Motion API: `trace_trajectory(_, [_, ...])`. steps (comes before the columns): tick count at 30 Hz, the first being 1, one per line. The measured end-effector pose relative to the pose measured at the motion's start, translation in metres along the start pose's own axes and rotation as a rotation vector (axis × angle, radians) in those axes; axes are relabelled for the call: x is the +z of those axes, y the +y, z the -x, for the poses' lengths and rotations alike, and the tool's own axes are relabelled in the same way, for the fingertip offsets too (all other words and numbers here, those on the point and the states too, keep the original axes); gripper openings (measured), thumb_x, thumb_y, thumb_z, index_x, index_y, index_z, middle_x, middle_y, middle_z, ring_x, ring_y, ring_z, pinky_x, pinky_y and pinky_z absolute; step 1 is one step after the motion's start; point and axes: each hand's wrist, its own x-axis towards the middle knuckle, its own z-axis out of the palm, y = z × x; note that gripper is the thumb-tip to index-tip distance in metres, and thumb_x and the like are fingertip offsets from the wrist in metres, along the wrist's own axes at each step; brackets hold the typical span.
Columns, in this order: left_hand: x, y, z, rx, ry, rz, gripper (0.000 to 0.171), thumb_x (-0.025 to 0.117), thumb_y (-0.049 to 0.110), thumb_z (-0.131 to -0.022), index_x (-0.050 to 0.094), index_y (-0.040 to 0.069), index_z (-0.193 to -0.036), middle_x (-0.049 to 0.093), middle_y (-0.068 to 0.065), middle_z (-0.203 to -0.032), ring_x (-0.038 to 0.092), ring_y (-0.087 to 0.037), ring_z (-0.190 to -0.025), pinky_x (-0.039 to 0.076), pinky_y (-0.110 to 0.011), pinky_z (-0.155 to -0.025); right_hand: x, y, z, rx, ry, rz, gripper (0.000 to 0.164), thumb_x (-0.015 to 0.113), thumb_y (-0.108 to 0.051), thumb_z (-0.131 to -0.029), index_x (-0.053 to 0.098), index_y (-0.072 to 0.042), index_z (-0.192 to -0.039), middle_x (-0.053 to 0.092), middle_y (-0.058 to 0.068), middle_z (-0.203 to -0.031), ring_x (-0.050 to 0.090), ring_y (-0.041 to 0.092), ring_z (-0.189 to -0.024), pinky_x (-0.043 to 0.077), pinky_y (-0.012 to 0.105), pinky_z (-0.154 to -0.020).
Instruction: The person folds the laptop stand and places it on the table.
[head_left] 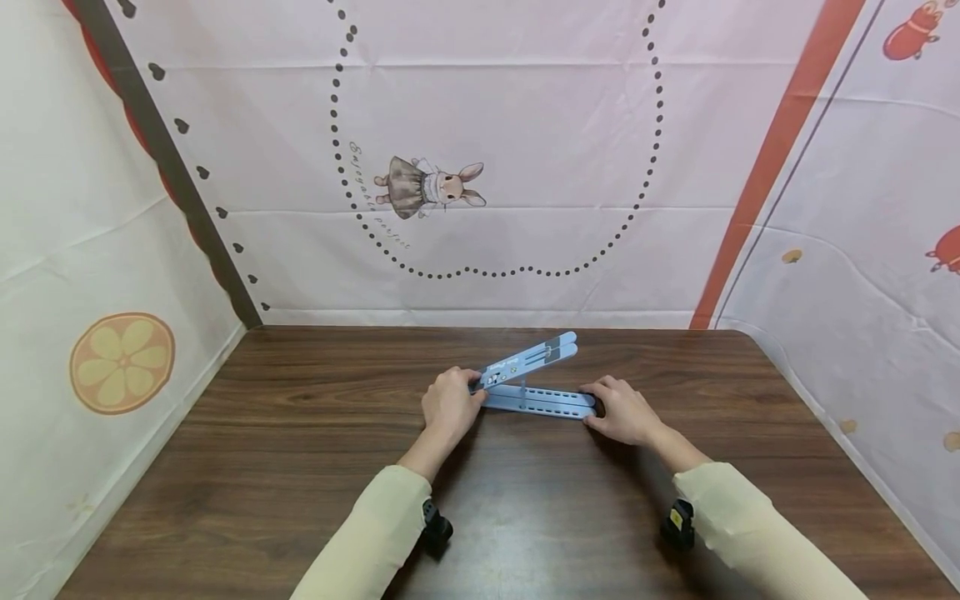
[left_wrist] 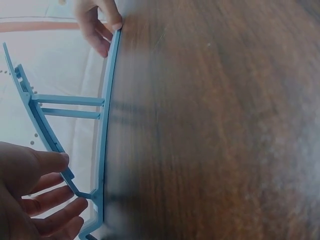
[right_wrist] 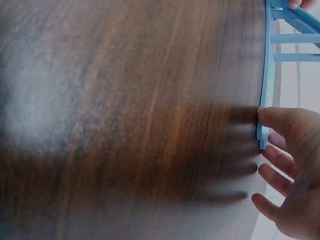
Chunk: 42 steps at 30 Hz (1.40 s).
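Light blue and partly raised, the folding laptop stand point(head_left: 528, 362) sat at the far middle of the tabletop point(head_left: 300, 467), left hand point(head_left: 452, 402) curled round its left joint, right hand point(head_left: 624, 412) pinching the right end of its base point(head_left: 547, 407), which seemed best held flat.

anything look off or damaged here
The rabbit print on the cloth backdrop looks odd: it lies sideways, head to the right. The blue folding laptop stand shows no visible damage.
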Motion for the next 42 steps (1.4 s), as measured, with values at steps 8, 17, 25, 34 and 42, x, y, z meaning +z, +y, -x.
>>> trace_trajectory(8, [0.002, -0.001, 0.000, 0.012, 0.001, 0.013, 0.029, 0.076, 0.028, -0.074, 0.072, 0.022, -0.102, 0.068, 0.000, -0.097, 0.066, -0.027, -0.080, 0.047, -0.037, -0.054, 0.001, 0.000, 0.001, 0.027, 0.002, 0.002, 0.036, 0.073, -0.021, -0.076, 0.065, -0.005, -0.108, 0.058, 0.011, -0.099, 0.054, 0.030, -0.093, 0.047, 0.049, -0.073])
trace_trajectory(17, [0.002, -0.002, -0.001, 0.024, 0.012, 0.039, 0.027, 0.075, 0.026, -0.075, 0.072, 0.021, -0.101, 0.068, 0.001, -0.096, 0.066, -0.025, -0.079, 0.046, -0.035, -0.054, 0.000, -0.001, 0.001, 0.028, 0.007, -0.003, 0.034, 0.074, -0.021, -0.074, 0.066, -0.005, -0.103, 0.059, 0.009, -0.094, 0.053, 0.026, -0.087, 0.046, 0.044, -0.068])
trace_trajectory(25, [0.003, -0.006, -0.004, 0.029, 0.005, 0.050, 0.028, 0.075, 0.026, -0.075, 0.072, 0.022, -0.102, 0.068, 0.001, -0.099, 0.066, -0.025, -0.080, 0.047, -0.035, -0.054, 0.000, -0.005, 0.002, 0.066, -0.016, -0.016, 0.032, 0.076, -0.023, -0.071, 0.067, -0.008, -0.098, 0.060, 0.007, -0.094, 0.052, 0.025, -0.087, 0.045, 0.045, -0.070])
trace_trajectory(34, [0.001, -0.010, -0.009, 0.032, -0.023, 0.044, 0.028, 0.074, 0.027, -0.076, 0.071, 0.024, -0.104, 0.068, 0.001, -0.105, 0.065, -0.027, -0.084, 0.047, -0.035, -0.054, -0.002, -0.013, 0.005, 0.065, -0.030, -0.013, 0.033, 0.076, -0.026, -0.071, 0.067, -0.006, -0.096, 0.059, 0.005, -0.089, 0.051, 0.021, -0.082, 0.045, 0.042, -0.069])
trace_trajectory(42, [0.002, -0.011, -0.011, 0.038, -0.032, 0.050, 0.028, 0.074, 0.026, -0.077, 0.071, 0.025, -0.105, 0.067, 0.001, -0.109, 0.065, -0.028, -0.083, 0.047, -0.035, -0.053, 0.002, -0.013, 0.008, 0.032, -0.018, 0.009, 0.034, 0.077, -0.029, -0.070, 0.067, -0.007, -0.093, 0.056, 0.004, -0.085, 0.049, 0.017, -0.076, 0.044, 0.035, -0.063])
